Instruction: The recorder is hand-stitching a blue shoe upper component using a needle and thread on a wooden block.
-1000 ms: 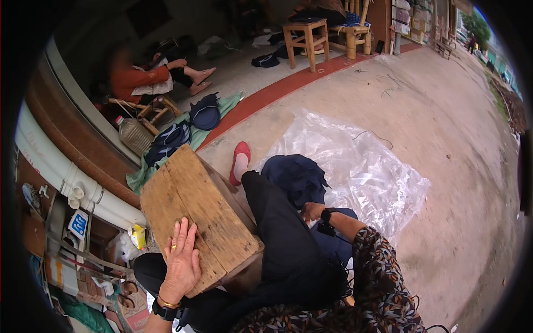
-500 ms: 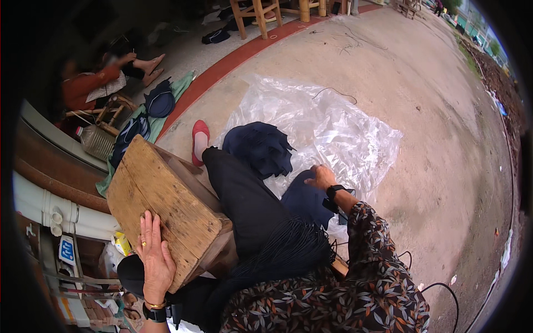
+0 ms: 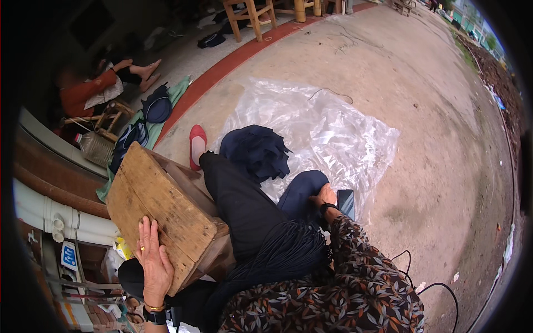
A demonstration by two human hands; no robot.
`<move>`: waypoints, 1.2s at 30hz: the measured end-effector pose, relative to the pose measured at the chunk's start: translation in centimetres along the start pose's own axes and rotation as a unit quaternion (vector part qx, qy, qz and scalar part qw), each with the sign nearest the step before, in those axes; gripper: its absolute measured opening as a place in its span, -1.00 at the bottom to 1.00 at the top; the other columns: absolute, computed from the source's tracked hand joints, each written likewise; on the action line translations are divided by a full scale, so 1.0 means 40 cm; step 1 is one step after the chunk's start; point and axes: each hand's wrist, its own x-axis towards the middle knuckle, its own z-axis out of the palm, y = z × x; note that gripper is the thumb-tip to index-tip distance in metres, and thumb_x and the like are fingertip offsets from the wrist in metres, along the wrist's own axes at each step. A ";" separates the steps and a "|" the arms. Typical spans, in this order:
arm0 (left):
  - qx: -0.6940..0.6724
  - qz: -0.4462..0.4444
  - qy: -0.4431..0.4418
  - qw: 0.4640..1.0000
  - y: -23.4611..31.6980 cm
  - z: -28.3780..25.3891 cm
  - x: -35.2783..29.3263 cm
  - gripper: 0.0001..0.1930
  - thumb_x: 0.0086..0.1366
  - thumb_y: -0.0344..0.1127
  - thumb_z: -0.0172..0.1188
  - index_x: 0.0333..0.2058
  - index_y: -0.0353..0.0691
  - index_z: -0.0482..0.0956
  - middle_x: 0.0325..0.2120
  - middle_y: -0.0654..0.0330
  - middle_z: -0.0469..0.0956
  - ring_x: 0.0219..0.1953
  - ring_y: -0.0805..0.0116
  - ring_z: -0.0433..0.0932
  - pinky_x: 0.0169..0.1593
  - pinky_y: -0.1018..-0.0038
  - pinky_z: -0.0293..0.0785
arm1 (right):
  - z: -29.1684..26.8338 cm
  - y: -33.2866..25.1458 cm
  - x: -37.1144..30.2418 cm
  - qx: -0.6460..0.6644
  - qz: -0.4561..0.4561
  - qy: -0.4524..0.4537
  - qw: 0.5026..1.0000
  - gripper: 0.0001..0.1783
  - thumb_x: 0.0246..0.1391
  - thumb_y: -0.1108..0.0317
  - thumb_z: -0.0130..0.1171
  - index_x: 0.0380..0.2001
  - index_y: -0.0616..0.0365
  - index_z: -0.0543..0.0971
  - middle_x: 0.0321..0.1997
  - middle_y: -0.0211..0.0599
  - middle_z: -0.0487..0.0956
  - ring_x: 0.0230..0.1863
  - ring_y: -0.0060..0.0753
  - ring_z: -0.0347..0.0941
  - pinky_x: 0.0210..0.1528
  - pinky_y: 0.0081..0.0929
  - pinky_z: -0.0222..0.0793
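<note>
My left hand [image 3: 153, 258] lies flat on the top of a wooden stool or bench [image 3: 158, 213], fingers stretched out and holding nothing. To the right, my right hand [image 3: 326, 198] has its fingers curled at the edge of a dark blue cloth stack [image 3: 301, 192]; the fingertips are partly hidden. A second dark blue cloth pile [image 3: 255, 152], with jagged edges, rests farther away on a clear plastic sheet [image 3: 333, 125]. Across my lap hangs a bundle of thin black cords [image 3: 288, 250].
Beside my right wrist is a phone [image 3: 346, 203]. Black cables [image 3: 441, 286] curve over the concrete at the right. At the left are white pipes [image 3: 61, 213] and a plastic jug [image 3: 95, 149]. Another person [image 3: 91, 91] sits at the far left, near dark blue bags [image 3: 157, 105].
My right hand has moved nearer to me along the cloth stack's right edge, and its fingers have curled in. The phone has come into fuller view. My left hand stays in place.
</note>
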 end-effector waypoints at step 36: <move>-0.272 -0.146 0.369 0.877 -0.090 -0.019 -0.121 -0.29 0.36 -0.26 0.20 0.39 -0.34 0.14 0.37 -0.12 0.17 0.37 -0.02 0.22 0.39 0.18 0.15 | -0.523 -1.134 -0.760 0.100 -0.905 -0.116 0.397 -0.71 0.11 0.25 0.35 -0.33 0.31 0.62 -0.43 -0.01 0.60 -0.35 0.03 0.54 -0.26 -0.12 0.37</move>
